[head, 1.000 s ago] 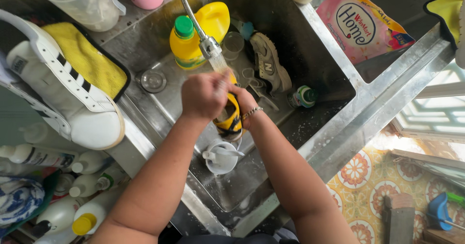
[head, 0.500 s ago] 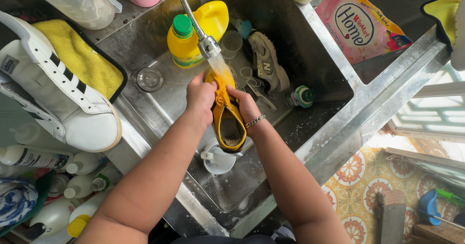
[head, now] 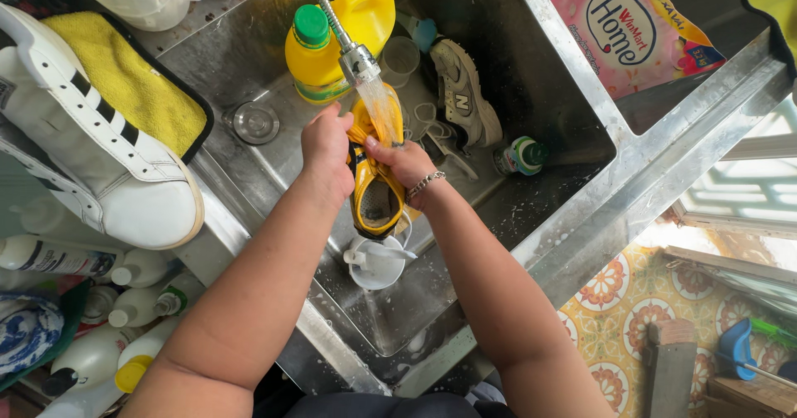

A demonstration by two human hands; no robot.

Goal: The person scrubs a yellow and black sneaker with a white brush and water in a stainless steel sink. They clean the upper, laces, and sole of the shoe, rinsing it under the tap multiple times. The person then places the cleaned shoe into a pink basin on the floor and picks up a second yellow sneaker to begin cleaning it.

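Observation:
A yellow shoe (head: 375, 187) with black trim is held over the steel sink (head: 531, 219), its opening facing up towards me. My left hand (head: 326, 154) grips its left side. My right hand (head: 405, 163), with a bracelet on the wrist, grips its right side near the toe. Water runs from the flexible tap head (head: 359, 62) onto the shoe's front end.
In the sink lie a grey sneaker (head: 462, 92), a yellow jug with a green cap (head: 320, 48), a clear cup (head: 400, 56), a small green-capped bottle (head: 520, 156) and a white cup (head: 375, 262). A white striped sneaker (head: 91, 161) rests on a yellow cloth (head: 129, 86) at left. A pink refill pouch (head: 635, 32) lies at right.
The shoe has turned so its opening faces up, and it has moved up under the running water. Both hands shifted their grip along its sides.

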